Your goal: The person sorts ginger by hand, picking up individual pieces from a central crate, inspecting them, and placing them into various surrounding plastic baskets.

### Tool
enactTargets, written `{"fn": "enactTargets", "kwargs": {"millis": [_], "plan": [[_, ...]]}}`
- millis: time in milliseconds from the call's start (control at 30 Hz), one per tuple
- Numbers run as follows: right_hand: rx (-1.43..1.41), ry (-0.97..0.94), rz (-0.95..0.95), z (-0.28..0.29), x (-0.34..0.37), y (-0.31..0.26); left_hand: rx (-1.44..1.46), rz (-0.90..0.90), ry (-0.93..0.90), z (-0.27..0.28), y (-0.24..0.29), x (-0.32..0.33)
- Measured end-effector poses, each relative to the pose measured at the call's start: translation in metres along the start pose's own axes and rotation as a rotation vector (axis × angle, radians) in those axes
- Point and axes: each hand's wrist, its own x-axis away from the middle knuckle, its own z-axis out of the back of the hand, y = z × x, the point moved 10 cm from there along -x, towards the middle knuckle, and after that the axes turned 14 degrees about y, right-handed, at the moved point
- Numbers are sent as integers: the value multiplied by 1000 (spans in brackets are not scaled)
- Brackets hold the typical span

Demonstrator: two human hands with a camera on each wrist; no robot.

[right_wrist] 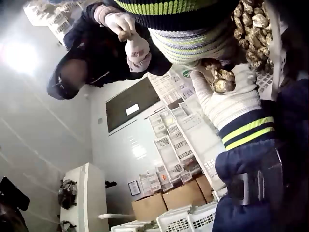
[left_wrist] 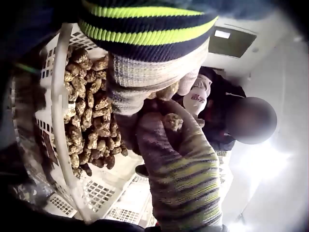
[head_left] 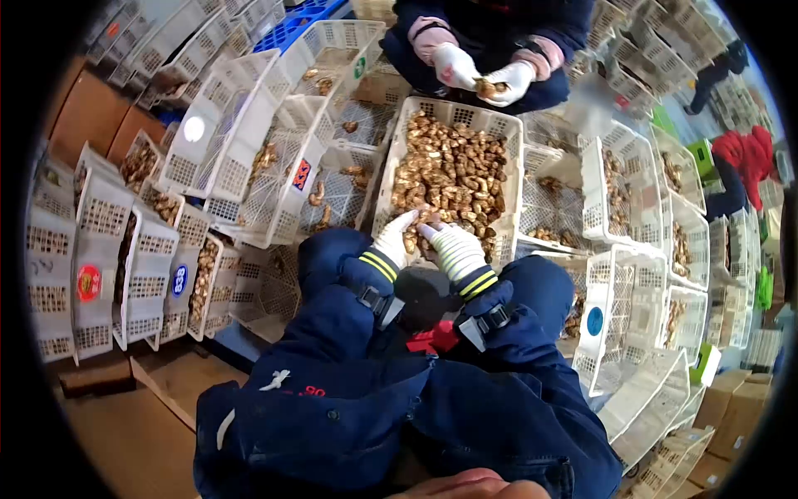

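Observation:
Both hands wear striped knit gloves and meet over the near end of a white plastic crate (head_left: pixel 517 179) heaped with knobbly brown lumps (head_left: pixel 453 162). My left hand (head_left: pixel 395 239) holds a mottled brown-and-cream lump (right_wrist: pixel 223 81) between thumb and fingers, seen best in the right wrist view. Close against it, my right hand (head_left: pixel 457 251) pinches a pale, rough lump (left_wrist: pixel 173 122). In the left wrist view another lump (left_wrist: pixel 166 92) shows beneath the left hand's fingers. The right hand's fingertips are partly hidden behind the lumps and the left hand.
Across the crate sits another person whose white-gloved hands (head_left: pixel 511 81) hold a similar lump (head_left: pixel 490 87). Crates with a few lumps flank both sides, among them one with a red-blue label (head_left: pixel 302 175). Stacked crates (head_left: pixel 150 274) rise at left, beside cardboard boxes (head_left: pixel 93 116).

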Motion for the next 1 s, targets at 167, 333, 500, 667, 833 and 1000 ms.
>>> {"fn": "enactTargets", "kwargs": {"millis": [167, 333, 500, 667, 833, 1000], "plan": [[-416, 160, -196, 36, -2, 44, -58, 80, 14, 5, -9, -6], [-1058, 632, -613, 112, 12, 146, -315, 21, 223, 13, -7, 1], [-1487, 884, -1051, 91, 44, 197, -659, -49, 365, 25, -7, -38], [-1600, 1071, -1131, 76, 51, 212, -1453, -540, 348, -16, 16, -83], [-1662, 1140, -1193, 78, 53, 216, -2096, -1073, 225, -56, 3, -113], [-2143, 850, -1098, 78, 28, 189, -2289, -935, 293, -65, -2, -132]]}}
